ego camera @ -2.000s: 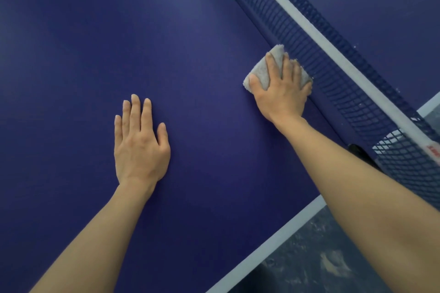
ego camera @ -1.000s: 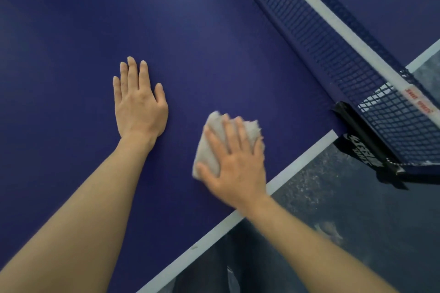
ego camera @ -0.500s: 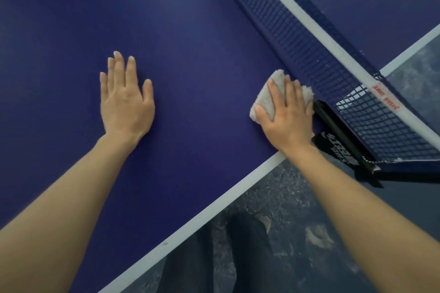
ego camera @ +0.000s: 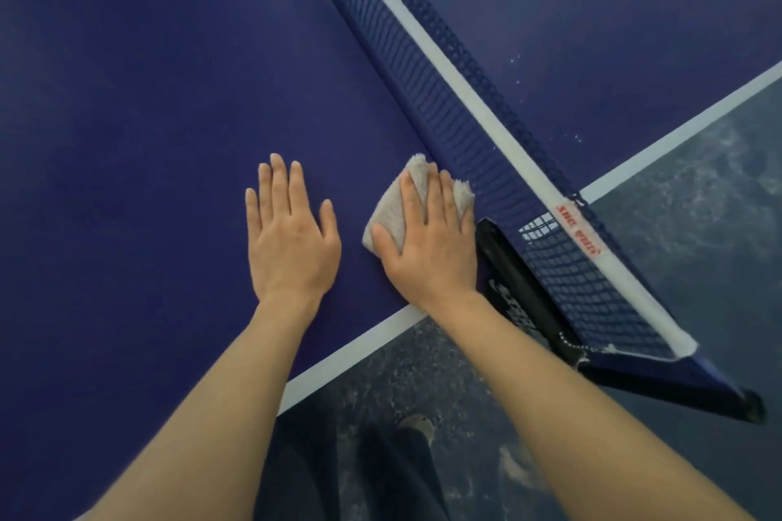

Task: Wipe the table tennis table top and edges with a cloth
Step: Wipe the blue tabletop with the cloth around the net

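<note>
While the right hand (ego camera: 427,250) presses flat on the soft, light cloth (ego camera: 417,199) near the worktop (ego camera: 169,97) side edge beside the net (ego camera: 444,106), fingers straight, it should slide easily; the left hand (ego camera: 290,237) rests flat, empty.

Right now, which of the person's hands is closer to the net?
The right hand. It presses the cloth flat on the table right beside the net, near its black clamp. The left hand lies flat on the table farther away.
</note>
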